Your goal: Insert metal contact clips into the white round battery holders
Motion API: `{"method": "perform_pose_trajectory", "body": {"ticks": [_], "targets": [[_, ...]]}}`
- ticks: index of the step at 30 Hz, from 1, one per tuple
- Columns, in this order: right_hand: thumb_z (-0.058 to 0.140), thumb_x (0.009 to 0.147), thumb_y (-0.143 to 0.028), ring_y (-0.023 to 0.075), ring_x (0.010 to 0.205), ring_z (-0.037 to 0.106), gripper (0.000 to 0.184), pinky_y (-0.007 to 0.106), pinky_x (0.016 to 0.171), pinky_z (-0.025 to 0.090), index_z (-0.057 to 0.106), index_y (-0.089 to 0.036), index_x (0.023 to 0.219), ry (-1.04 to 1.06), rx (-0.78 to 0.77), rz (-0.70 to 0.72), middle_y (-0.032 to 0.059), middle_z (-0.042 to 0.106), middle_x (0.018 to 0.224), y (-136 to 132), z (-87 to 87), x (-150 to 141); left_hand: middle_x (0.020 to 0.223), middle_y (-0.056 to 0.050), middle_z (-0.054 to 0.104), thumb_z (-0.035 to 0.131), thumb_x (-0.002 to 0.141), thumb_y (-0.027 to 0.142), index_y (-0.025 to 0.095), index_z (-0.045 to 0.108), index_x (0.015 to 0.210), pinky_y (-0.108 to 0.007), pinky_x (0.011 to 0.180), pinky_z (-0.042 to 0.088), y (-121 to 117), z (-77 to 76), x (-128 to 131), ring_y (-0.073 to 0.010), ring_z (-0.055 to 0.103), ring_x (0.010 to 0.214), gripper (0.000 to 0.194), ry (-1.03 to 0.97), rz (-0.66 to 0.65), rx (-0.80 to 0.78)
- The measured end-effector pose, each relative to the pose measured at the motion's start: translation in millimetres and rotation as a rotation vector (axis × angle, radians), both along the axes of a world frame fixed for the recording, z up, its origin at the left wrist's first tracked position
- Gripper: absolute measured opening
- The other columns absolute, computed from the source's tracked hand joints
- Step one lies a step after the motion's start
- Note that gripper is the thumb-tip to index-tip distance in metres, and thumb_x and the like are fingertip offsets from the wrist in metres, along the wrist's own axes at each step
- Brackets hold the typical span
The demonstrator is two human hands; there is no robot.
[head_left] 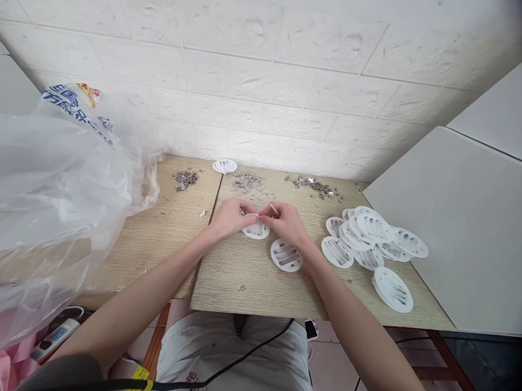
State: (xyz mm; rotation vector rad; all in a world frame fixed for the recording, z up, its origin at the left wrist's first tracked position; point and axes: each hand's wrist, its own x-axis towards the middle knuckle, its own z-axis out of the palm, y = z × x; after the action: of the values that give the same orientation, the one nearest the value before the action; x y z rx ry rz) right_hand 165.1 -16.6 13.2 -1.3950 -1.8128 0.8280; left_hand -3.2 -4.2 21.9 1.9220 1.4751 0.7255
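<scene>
Through the head camera I see my left hand (232, 217) pinching a white disc (256, 230) above the table (233, 269); my right hand (287, 222) works at its upper edge, gripping what I cannot tell, and another disc (286, 255) lies near my right wrist

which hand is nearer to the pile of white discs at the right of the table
Right. The right hand is left of the pile of white discs, not touching it; the left hand is farther left, beyond the right hand.
</scene>
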Motion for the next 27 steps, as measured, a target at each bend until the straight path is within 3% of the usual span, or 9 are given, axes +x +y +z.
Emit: {"method": "perform_pose_trajectory", "body": {"ticks": [4, 11, 15, 19, 23, 27], "targets": [[0.057, 0.066, -0.024, 0.0102, 0.051, 0.044, 0.011, 0.022, 0.048, 0.029, 0.064, -0.016, 0.062, -0.042, -0.092, 0.011, -0.0024, 0.054, 0.053, 0.5, -2.3, -0.9, 0.069, -0.001, 0.068, 0.066, 0.063, 0.036, 0.022, 0.076, 0.075, -0.025, 0.054, 0.035, -5.3, 6.5, -0.1, -0.0166, 0.057, 0.063, 0.02, 0.14, 0.02, -0.099], [0.054, 0.064, -0.02, 0.0122, 0.055, 0.049, 0.01, 0.023, 0.049, 0.031, 0.062, -0.016, 0.06, -0.07, -0.121, -0.049, -0.0001, 0.058, 0.057, 0.0, -2.8, -7.2, 0.073, -0.001, 0.07, 0.065, 0.067, 0.042, 0.025, 0.076, 0.077, -0.027, 0.056, 0.036, -6.3, 7.8, 1.1, -0.0195, 0.06, 0.067, 0.023, 0.187, 0.02, -0.115], [0.052, 0.064, -0.019, 0.0115, 0.054, 0.047, 0.007, 0.023, 0.05, 0.03, 0.057, -0.017, 0.059, -0.124, -0.092, -0.057, -0.0014, 0.057, 0.057, 0.3, -3.7, -8.9, 0.07, -0.002, 0.068, 0.063, 0.069, 0.042, 0.024, 0.074, 0.08, -0.027, 0.057, 0.035, -6.6, 5.2, 1.4, -0.019, 0.059, 0.066, 0.024, 0.23, 0.004, -0.08], [0.051, 0.066, -0.019, 0.0097, 0.053, 0.041, 0.011, 0.023, 0.05, 0.027, 0.048, -0.018, 0.056, -0.184, 0.003, 0.021, -0.0039, 0.05, 0.054, 0.2, -3.1, -6.1, 0.073, -0.001, 0.067, 0.061, 0.071, 0.04, 0.023, 0.071, 0.079, -0.026, 0.056, 0.032, -4.7, -1.6, 0.0, -0.0174, 0.058, 0.066, 0.021, 0.244, -0.055, 0.0], [0.052, 0.074, -0.024, 0.0096, 0.052, 0.039, 0.015, 0.023, 0.051, 0.026, 0.054, -0.017, 0.061, -0.201, 0.065, 0.098, -0.0049, 0.046, 0.053, 2.0, 0.8, 2.5, 0.069, -0.001, 0.066, 0.062, 0.071, 0.038, 0.023, 0.069, 0.072, -0.026, 0.055, 0.031, -2.0, -6.7, -1.4, -0.0166, 0.056, 0.064, 0.017, 0.204, -0.091, 0.041], [0.05, 0.085, -0.031, 0.0117, 0.055, 0.042, 0.024, 0.025, 0.055, 0.028, 0.062, -0.017, 0.069, -0.205, 0.183, -0.107, -0.0018, 0.054, 0.058, 10.9, -1.7, 14.0, 0.068, 0.0, 0.066, 0.064, 0.069, 0.035, 0.022, 0.069, 0.07, -0.027, 0.054, 0.031, -0.8, -8.7, -1.0, -0.016, 0.055, 0.062, 0.014, 0.154, -0.102, 0.054]]}}
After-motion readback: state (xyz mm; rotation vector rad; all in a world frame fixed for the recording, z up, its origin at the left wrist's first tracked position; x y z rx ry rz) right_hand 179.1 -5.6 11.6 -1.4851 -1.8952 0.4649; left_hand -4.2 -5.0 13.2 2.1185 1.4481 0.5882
